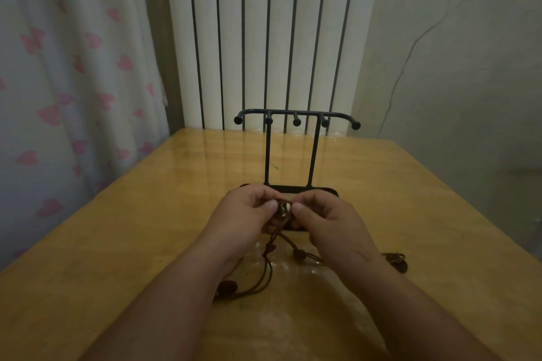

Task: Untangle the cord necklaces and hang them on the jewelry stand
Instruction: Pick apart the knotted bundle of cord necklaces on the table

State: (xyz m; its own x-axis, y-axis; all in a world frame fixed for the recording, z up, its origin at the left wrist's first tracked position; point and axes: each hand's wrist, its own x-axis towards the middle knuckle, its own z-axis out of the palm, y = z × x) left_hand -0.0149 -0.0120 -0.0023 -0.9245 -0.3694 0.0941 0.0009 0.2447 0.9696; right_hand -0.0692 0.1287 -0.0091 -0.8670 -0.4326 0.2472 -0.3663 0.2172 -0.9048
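Head view: both hands' fingers (271, 206) pinch tangled cord necklaces (284, 211) before jewelry stand (296, 121).

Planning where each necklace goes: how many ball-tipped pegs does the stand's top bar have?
5. On the jewelry stand, ball-tipped pegs sit at the far left end, left of middle, middle, right of middle and far right end. All are bare; none looks hidden.

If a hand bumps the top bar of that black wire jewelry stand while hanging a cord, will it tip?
Probably somewhat tippy: the black wire jewelry stand is tall, on two thin posts over a flat base. It looks light, so it may also slide on the glossy wooden table. Its knobbed pegs should keep cords from slipping off.
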